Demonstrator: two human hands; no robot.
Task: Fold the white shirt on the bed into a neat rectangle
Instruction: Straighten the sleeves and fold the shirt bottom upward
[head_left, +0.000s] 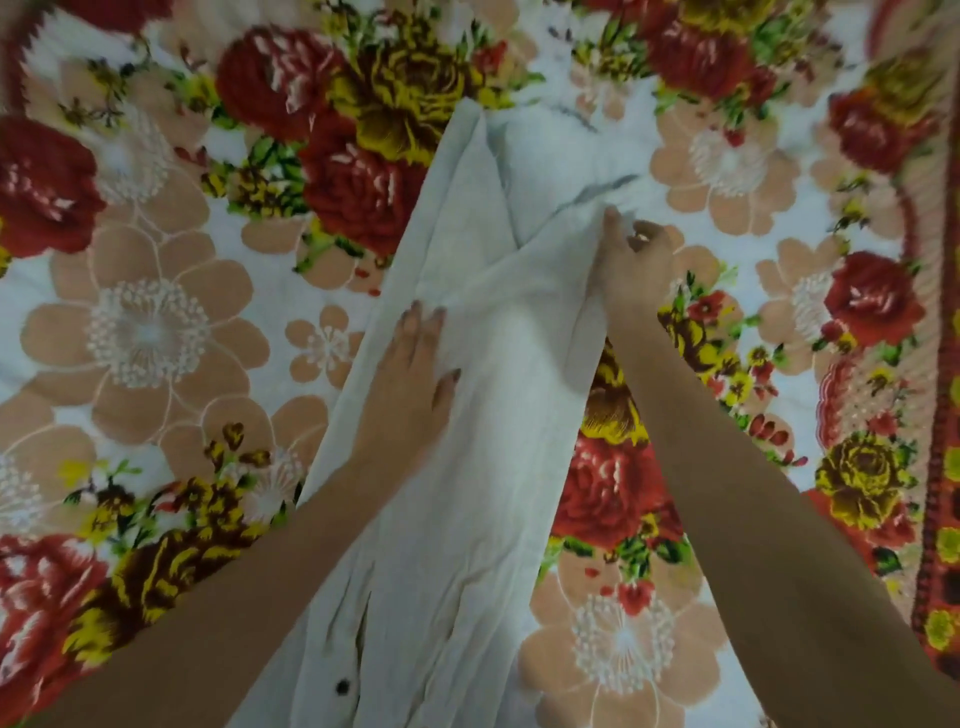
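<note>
The white shirt (483, 467) lies down the middle of the bed as a long narrow strip, its sides folded inward, with a dark button near the bottom edge of the view. My left hand (410, 374) rests flat on the shirt's left side, fingers spread, pressing the cloth down. My right hand (631, 260) pinches the shirt's upper right edge and holds that part of the fabric lifted off the bed. The far end of the shirt tapers to a point at the top centre.
A thick bedspread (156, 322) with large red, yellow and peach flowers covers the whole bed around the shirt. Its red patterned border (935, 467) runs down the right side.
</note>
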